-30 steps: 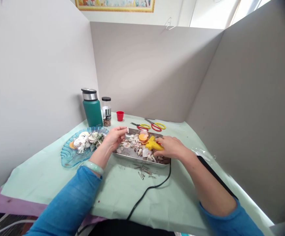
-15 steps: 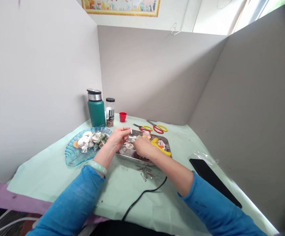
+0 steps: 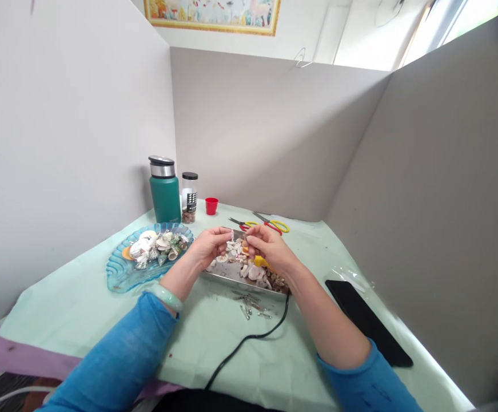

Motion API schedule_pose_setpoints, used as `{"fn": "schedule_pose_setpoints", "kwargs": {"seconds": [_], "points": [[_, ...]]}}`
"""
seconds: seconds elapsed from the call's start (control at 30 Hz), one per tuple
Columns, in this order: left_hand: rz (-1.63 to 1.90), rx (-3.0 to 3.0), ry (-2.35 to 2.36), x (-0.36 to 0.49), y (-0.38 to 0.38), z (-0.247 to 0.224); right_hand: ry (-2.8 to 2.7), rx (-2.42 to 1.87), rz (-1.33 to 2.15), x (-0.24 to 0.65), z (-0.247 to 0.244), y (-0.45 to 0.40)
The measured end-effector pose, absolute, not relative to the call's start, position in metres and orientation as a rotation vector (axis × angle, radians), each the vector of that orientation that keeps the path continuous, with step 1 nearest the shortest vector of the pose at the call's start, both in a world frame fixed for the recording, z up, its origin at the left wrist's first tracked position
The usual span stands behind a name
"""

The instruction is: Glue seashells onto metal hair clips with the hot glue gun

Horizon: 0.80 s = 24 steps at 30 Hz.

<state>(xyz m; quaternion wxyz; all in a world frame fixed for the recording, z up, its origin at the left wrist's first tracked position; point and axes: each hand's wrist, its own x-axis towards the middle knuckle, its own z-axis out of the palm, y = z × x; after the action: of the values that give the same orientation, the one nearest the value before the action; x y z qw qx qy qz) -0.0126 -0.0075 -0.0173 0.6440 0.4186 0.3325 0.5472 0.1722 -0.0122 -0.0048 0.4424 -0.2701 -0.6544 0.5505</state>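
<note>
My left hand (image 3: 210, 245) is closed in a pinch on a small flat white piece (image 3: 232, 234), held upright above the metal tray (image 3: 238, 286). Opposite it, a short gap away, my right hand (image 3: 271, 246) is pinched too; whatever lies between its fingertips is too small to name. Beneath both hands the tray holds many seashells (image 3: 255, 272) and a yellow tool (image 3: 261, 262) resembling a glue gun, partly covered by my right hand. Safety pins (image 3: 249, 303) lie loose in front of the tray.
A blue glass dish (image 3: 118, 274) of shells stands left. Behind are a green flask (image 3: 165, 197), a jar (image 3: 189, 200), a red cup (image 3: 211, 206) and two scissors (image 3: 277, 224). A black cord (image 3: 242, 343) crosses the front; a black flat object (image 3: 369, 323) lies right.
My right hand has risen out of the tray and come up beside the left fingertips, uncovering the shells. My left hand keeps its pinch on the white piece, almost in place.
</note>
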Motion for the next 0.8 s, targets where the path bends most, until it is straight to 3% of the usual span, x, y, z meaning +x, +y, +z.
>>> {"fn": "schedule_pose_setpoints", "kwargs": {"seconds": [0.2, 0.57, 0.8], "points": [[1.201, 0.966, 0.776, -0.006, -0.013, -0.017, -1.499, -0.673, 1.358, 0.172, -0.011, -0.008], [1.141, 0.948, 0.739, -0.004, -0.017, -0.015, -1.605, -0.794, 0.83, 0.161, -0.015, -0.013], [1.128, 0.976, 0.74, -0.002, -0.017, -0.016, -1.588, -0.82, 0.779, 0.159, -0.017, -0.012]]}}
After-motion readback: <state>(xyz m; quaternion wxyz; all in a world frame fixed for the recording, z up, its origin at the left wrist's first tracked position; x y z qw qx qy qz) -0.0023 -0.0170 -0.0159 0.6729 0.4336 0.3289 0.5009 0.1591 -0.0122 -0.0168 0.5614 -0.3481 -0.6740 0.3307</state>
